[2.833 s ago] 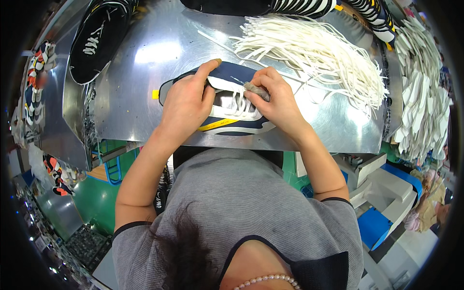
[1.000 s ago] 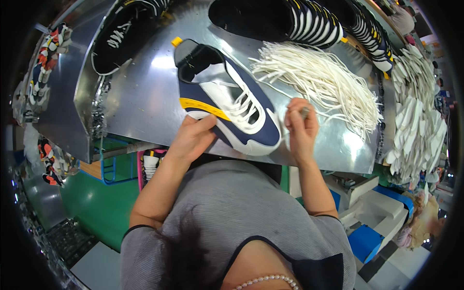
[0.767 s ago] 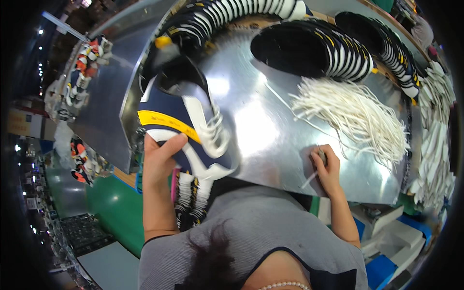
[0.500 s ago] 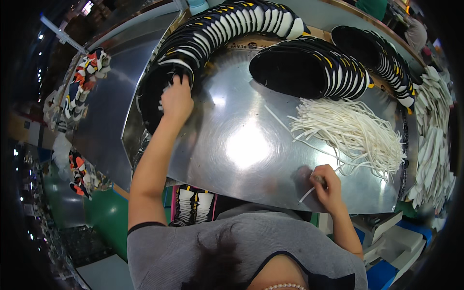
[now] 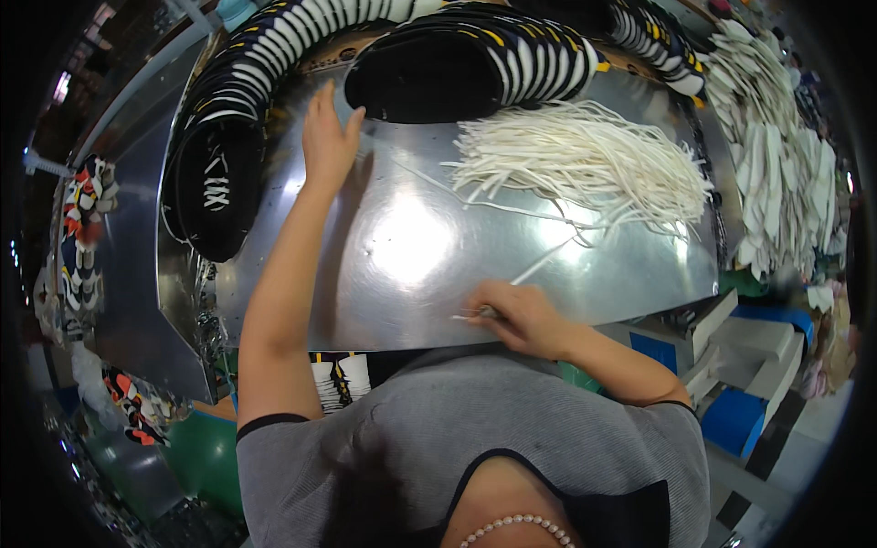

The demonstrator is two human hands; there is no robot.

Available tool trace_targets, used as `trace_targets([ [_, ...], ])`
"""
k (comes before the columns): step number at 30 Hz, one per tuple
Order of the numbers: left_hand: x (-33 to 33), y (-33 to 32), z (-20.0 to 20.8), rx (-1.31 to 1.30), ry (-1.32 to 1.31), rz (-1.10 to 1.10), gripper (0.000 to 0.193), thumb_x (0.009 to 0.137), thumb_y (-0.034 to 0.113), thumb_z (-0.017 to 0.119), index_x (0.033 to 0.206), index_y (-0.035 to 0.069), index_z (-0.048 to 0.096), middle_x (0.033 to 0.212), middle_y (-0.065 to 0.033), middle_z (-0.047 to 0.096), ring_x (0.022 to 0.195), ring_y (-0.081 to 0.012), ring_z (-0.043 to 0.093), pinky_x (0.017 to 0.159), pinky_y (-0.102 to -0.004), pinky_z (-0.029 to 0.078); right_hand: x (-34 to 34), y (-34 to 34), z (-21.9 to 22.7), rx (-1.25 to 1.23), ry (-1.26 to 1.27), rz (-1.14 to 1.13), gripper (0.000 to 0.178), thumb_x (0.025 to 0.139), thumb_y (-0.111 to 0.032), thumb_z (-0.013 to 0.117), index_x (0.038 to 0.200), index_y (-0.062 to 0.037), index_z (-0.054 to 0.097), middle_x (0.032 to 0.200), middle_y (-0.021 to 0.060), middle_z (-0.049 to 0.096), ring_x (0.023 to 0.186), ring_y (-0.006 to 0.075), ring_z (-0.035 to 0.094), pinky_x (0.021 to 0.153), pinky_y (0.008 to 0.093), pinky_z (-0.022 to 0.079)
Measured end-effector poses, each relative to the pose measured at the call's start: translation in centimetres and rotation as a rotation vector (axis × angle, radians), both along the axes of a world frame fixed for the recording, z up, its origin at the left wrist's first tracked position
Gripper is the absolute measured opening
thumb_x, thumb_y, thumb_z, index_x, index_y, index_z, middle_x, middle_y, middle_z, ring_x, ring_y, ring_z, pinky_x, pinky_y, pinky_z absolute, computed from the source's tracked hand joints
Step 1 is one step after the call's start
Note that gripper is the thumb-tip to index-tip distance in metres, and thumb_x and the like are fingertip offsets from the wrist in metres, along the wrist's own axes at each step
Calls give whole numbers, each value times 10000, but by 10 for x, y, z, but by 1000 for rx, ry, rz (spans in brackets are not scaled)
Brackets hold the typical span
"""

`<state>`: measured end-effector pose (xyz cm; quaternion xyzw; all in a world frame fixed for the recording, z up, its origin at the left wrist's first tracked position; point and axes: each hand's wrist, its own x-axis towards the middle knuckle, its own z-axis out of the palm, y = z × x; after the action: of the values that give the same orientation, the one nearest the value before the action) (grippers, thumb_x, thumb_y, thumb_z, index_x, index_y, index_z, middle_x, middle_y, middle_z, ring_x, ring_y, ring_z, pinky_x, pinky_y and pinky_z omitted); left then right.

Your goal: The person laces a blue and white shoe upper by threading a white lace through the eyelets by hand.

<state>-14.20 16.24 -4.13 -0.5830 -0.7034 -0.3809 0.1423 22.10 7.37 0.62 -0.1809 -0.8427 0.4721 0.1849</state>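
Note:
My left hand is raised over the metal table with its fingers stretched out and nothing in them. Its fingertips come close to the near end of a row of black shoe uppers with white and yellow edges. Low over the table's front part, my right hand is closed on a white shoelace. A small greyish object shows between its fingers, too blurred to name. To the left, the front upper of a long curved row has a white lace crossed through it. A heap of white laces lies right of centre.
The table is shiny metal. More uppers stand at the back right, and white strips hang beyond the right edge. A second metal surface lies left, with colourful shoe parts past it. Below right are blue-and-grey bins.
My left hand has let go of the laced upper at the left and moved right. My right hand has swung left across the table with the lace. The whole view has shifted.

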Motion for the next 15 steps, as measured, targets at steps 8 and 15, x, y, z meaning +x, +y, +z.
trace_targets([
  [8, -35, 2, 40, 262, -254, 154, 171, 911, 184, 700, 1025, 57, 681, 975, -92, 689, 876, -225, 648, 801, -349, 503, 20, -19, 35, -814, 428, -196, 139, 950, -136, 686, 1080, -86, 673, 835, -29, 624, 631, 30, 482, 547, 200, 375],
  [15, 172, -173, 86, 29, 217, -301, 446, 701, 112, 733, 1137, 80, 641, 971, -77, 607, 924, -280, 589, 817, -426, 454, 42, -17, 23, -985, 253, -380, 111, 983, -139, 642, 1058, -58, 637, 826, 6, 629, 572, 11, 406, 507, 174, 309],
])
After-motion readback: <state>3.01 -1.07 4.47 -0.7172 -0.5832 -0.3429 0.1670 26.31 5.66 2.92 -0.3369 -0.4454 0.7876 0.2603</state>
